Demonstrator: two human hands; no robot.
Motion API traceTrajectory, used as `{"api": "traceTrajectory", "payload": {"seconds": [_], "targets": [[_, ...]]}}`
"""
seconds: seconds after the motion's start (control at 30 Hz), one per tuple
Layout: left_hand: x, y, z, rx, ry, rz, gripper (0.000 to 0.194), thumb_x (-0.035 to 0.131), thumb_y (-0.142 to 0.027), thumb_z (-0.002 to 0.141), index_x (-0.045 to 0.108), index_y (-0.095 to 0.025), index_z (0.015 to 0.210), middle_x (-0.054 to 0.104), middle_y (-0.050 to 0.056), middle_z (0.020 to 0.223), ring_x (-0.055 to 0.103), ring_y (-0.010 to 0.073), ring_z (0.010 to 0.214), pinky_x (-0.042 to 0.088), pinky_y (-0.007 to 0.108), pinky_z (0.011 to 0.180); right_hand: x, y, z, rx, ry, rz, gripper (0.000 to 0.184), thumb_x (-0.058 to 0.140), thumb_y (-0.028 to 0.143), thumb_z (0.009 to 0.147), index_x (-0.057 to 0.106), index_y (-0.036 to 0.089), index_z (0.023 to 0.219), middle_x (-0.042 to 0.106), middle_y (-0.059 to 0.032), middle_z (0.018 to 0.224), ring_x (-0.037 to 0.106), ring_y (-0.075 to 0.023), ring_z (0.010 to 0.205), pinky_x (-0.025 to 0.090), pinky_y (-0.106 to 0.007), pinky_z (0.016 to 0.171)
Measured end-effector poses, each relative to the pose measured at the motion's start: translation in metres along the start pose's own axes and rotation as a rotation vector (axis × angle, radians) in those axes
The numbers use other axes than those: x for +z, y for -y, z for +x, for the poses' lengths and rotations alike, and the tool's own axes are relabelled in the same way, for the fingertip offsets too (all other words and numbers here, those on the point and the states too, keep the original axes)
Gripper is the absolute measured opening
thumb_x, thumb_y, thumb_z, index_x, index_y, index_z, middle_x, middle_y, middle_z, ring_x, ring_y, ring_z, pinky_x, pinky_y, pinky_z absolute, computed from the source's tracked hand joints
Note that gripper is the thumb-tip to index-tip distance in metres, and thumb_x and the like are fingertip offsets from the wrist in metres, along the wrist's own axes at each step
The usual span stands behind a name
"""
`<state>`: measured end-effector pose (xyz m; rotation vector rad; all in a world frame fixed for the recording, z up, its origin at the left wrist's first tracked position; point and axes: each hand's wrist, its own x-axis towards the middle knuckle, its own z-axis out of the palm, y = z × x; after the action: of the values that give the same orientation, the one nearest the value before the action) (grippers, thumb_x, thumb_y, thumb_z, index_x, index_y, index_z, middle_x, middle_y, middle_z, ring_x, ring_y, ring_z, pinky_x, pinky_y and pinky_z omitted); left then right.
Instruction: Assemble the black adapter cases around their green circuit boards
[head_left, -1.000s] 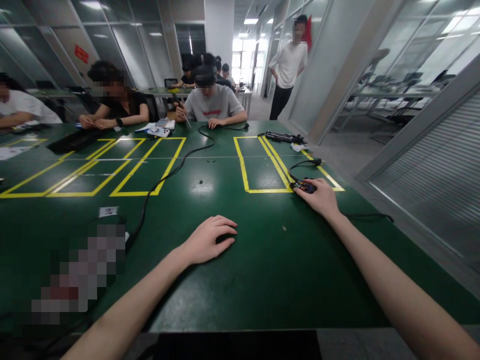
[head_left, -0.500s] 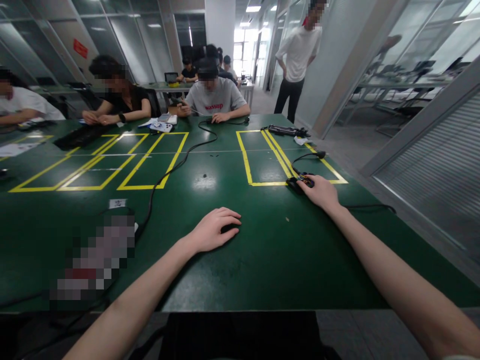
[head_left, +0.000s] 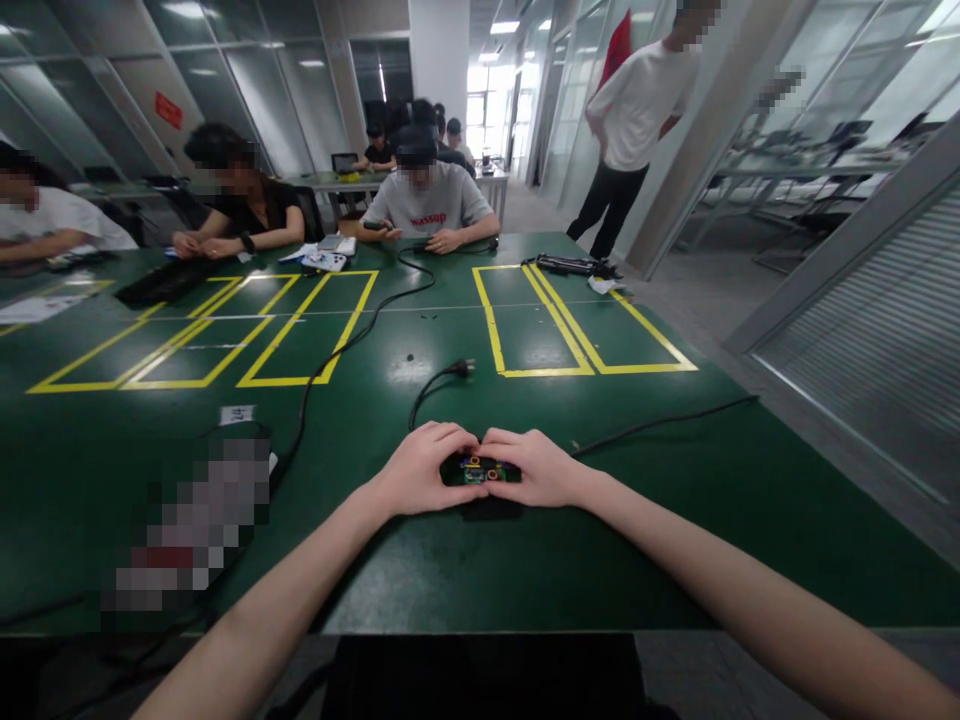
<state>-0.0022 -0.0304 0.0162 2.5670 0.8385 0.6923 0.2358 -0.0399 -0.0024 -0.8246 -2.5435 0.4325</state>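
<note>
A small circuit board (head_left: pixel 480 469) with coloured parts sits between both hands on the green table (head_left: pixel 615 540), over a black piece (head_left: pixel 491 508). My left hand (head_left: pixel 420 468) curls around its left end. My right hand (head_left: pixel 536 468) curls around its right end, fingers closed on it. A black cable with a plug (head_left: pixel 459 369) runs from the board toward the table's middle.
Yellow tape rectangles (head_left: pixel 555 330) mark the table ahead. A long black cable (head_left: pixel 352 335) crosses the left half, another cable (head_left: pixel 667 418) lies to the right. Several people sit at the far side; one person (head_left: pixel 637 130) stands at the right. A blurred object (head_left: pixel 187 530) lies left.
My right hand has brought the board with its cable from the yellow rectangle at the right to the table's near middle, beside my left hand, which now also grips it.
</note>
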Motion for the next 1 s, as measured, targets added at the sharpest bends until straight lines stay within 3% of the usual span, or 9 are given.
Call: {"api": "traceTrajectory", "payload": {"seconds": [0.17, 0.3, 0.53, 0.73, 0.9, 1.0], "targets": [[0.001, 0.004, 0.002, -0.004, 0.061, 0.015, 0.049, 0.08, -0.044, 0.082, 0.066, -0.021, 0.123, 0.072, 0.009, 0.118, 0.067, 0.0271, 0.107, 0.054, 0.042, 0.098, -0.014, -0.007, -0.007, -0.009, -0.109, 0.108, 0.039, 0.076, 0.033, 0.085, 0.069, 0.02, 0.121, 0.071, -0.0089, 0.112, 0.072, -0.0223, 0.096, 0.058, -0.032, 0.082], [0.002, 0.006, 0.003, 0.012, 0.067, 0.016, 0.052, 0.079, -0.043, 0.083, 0.065, -0.022, 0.128, 0.069, 0.011, 0.131, 0.064, 0.0289, 0.12, 0.052, 0.045, 0.107, -0.017, -0.009, -0.008, 0.008, -0.179, 0.148, 0.022, 0.07, 0.028, 0.089, 0.073, 0.021, 0.11, 0.072, -0.008, 0.106, 0.073, -0.0203, 0.092, 0.059, -0.031, 0.081], [0.004, 0.006, 0.005, -0.001, 0.039, -0.002, 0.05, 0.073, -0.039, 0.088, 0.06, -0.021, 0.134, 0.068, 0.012, 0.133, 0.065, 0.0269, 0.122, 0.053, 0.042, 0.107, -0.009, -0.003, -0.003, 0.022, -0.198, 0.082, 0.021, 0.069, 0.029, 0.093, 0.075, 0.02, 0.111, 0.072, -0.0103, 0.116, 0.074, -0.0219, 0.099, 0.06, -0.032, 0.085], [0.003, 0.006, 0.005, -0.038, 0.023, -0.045, 0.041, 0.074, -0.039, 0.088, 0.06, -0.021, 0.123, 0.071, 0.01, 0.124, 0.067, 0.0264, 0.116, 0.055, 0.041, 0.101, -0.007, -0.004, -0.002, 0.041, -0.174, 0.095, 0.029, 0.071, 0.029, 0.09, 0.07, 0.021, 0.118, 0.073, -0.009, 0.114, 0.073, -0.0224, 0.101, 0.058, -0.033, 0.086], [0.0, 0.007, 0.004, -0.001, 0.002, -0.067, 0.009, 0.063, -0.025, 0.094, 0.063, -0.021, 0.101, 0.073, 0.008, 0.119, 0.067, 0.0244, 0.116, 0.054, 0.039, 0.103, -0.01, -0.011, -0.002, 0.04, -0.16, 0.006, 0.041, 0.08, 0.037, 0.082, 0.069, 0.021, 0.119, 0.071, -0.01, 0.109, 0.069, -0.0254, 0.099, 0.057, -0.04, 0.088], [0.001, 0.009, 0.004, 0.016, -0.017, -0.053, 0.006, 0.063, -0.021, 0.093, 0.065, -0.021, 0.098, 0.073, 0.009, 0.118, 0.067, 0.0243, 0.117, 0.055, 0.04, 0.102, -0.013, -0.013, -0.003, 0.055, -0.159, -0.055, 0.047, 0.082, 0.042, 0.08, 0.069, 0.018, 0.119, 0.068, -0.0124, 0.108, 0.066, -0.0277, 0.098, 0.057, -0.044, 0.087]]}}
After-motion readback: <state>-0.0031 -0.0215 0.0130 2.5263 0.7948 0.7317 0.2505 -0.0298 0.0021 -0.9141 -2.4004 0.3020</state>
